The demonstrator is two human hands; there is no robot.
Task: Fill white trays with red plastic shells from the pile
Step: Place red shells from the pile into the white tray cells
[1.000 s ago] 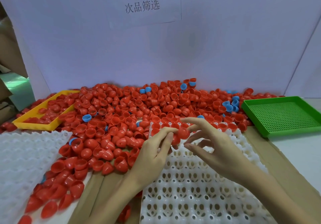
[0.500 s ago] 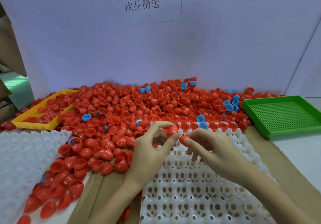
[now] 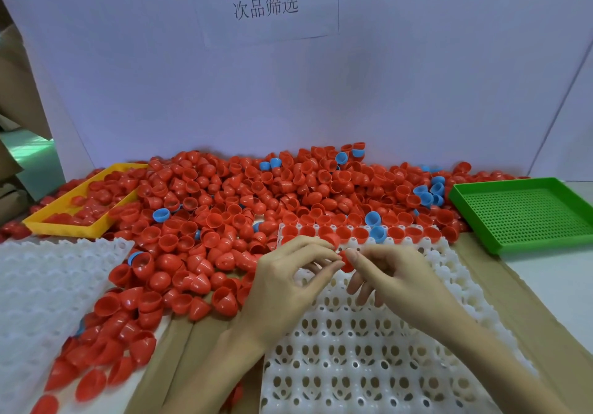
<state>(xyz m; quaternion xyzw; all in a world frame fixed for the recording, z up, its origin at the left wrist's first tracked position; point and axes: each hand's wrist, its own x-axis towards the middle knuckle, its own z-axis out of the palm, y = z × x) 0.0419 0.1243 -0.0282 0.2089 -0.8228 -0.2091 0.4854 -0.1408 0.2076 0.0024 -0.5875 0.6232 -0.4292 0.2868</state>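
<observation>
A big pile of red plastic shells (image 3: 244, 201) covers the table's back and left. A white socket tray (image 3: 353, 349) lies in front of me, its far row holding red shells and a blue one. Over the tray's far part, my left hand (image 3: 285, 288) and my right hand (image 3: 394, 278) meet fingertip to fingertip. Between them they pinch one small red shell (image 3: 346, 261), mostly hidden by the fingers. A second white tray (image 3: 41, 288) lies at the left, with red shells spilled onto its right edge.
A yellow tray (image 3: 64, 226) with red shells stands at the back left. A green perforated tray (image 3: 526, 211) stands at the right. Several blue shells (image 3: 428, 193) lie mixed in the pile. A white backboard with a printed sign rises behind.
Both hands have drawn back toward me from the tray's far row, bringing a red shell with them. The fingertips have closed together around it.
</observation>
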